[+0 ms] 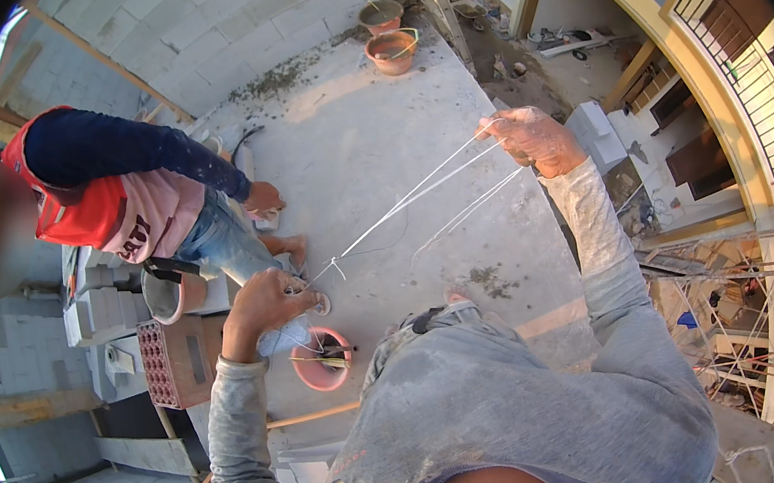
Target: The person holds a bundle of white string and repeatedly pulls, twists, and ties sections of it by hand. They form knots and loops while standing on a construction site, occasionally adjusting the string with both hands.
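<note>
String (375, 226), white and thin, spans the air beyond the bucket (329, 384) and to its right, between both hands. The left hand (264, 307), just beyond the bucket's left side, has its fingers pinched on the string's near end; the exact grip is too small to tell. The right hand (538, 141), well to the right of the bucket and farther out, holds the spread strands in closed-in fingers, the upper ones fairly straight, while slacker strands hang below. A knot (335, 260) with short loose tails sits beyond the bucket, nearer the left hand, so the joining looks made, though whether it is fully tight I cannot tell. What seems left is the slack: the lower strands look ungathered, and no end shows fastened to anything around the bucket
</note>
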Motion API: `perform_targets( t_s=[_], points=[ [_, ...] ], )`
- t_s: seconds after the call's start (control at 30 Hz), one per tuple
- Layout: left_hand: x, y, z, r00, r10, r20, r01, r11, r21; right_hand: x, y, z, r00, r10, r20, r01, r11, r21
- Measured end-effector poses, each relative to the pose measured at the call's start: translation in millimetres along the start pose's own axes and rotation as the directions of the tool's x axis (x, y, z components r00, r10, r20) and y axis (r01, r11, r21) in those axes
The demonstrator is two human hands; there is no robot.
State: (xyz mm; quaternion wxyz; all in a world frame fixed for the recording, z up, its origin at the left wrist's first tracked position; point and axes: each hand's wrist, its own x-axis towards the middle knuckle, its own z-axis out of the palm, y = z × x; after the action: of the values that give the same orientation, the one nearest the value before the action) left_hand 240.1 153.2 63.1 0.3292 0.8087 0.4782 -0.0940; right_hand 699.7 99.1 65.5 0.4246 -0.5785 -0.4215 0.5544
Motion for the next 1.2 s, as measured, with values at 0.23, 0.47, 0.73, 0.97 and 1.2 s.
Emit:
perform_targets(
  t_s=[0.23,0.47,0.73,0.97,1.2],
  points=[
    [-13.1,-41.7,12.4,0.928,-0.224,-0.298,-0.012,0.781,-0.624,0.7,27.2,-46.7,0.947,0.091,-0.308,-0.071,0.995,0.074],
    [-58.4,-50.0,2.2,0.706,-0.642,-0.3,-0.142,0.287,-0.947,-8.8,38.4,-80.9,0.941,0.131,-0.311,0.002,0.92,0.393],
    [-82.2,-115.9,23.5,0.601,-0.686,-0.41,-0.605,-0.056,-0.794,-16.5,46.5,-138.2,0.828,0.132,-0.545,0.04,0.955,0.292],
    [-132.4,-188.4,9.7,0.507,-0.746,-0.433,-0.66,-0.013,-0.751,-42.7,34.3,-271.4,0.77,0.052,-0.636,-0.029,0.998,0.047],
    [-145.0,-164.9,-17.0,0.543,-0.735,-0.407,-0.384,0.214,-0.898,-31.9,47.4,-499.4,0.384,0.051,-0.922,-0.533,0.828,-0.176]
  ],
)
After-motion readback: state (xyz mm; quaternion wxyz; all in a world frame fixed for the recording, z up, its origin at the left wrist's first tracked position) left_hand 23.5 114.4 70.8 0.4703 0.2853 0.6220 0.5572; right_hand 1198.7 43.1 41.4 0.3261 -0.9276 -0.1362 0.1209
